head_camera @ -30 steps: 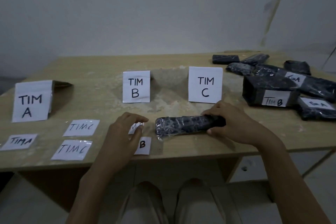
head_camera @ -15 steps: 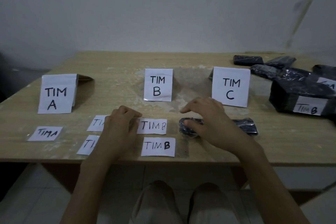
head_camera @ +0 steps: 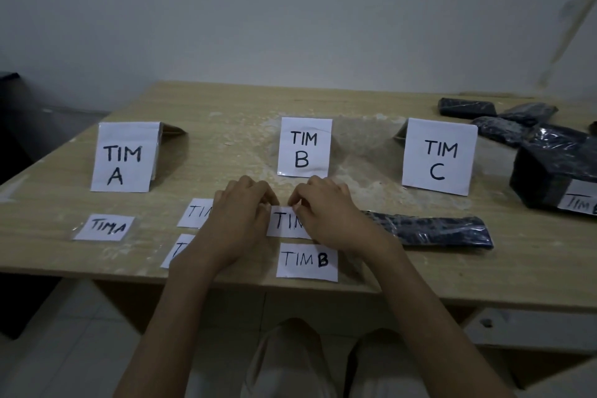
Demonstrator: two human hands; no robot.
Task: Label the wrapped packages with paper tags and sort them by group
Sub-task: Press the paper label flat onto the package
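Paper tag (head_camera: 286, 226) lettered TIM lies flat on the tabletop (head_camera: 210, 113) near its front edge, in front of the standing TIM B sign (head_camera: 304, 147). Your left hand (head_camera: 239, 220) and right hand (head_camera: 329, 216) meet over it, fingers curled, tips pinching its top edge; your right hand hides its last letter. Just right of that hand lies 1 long wrapped package (head_camera: 433, 231), flat on the tabletop. A TIM B tag (head_camera: 307, 260) sits just nearer you. Your left hand covers part of 2 more tags (head_camera: 193, 215). More wrapped packages (head_camera: 549, 152) are piled at the far right.
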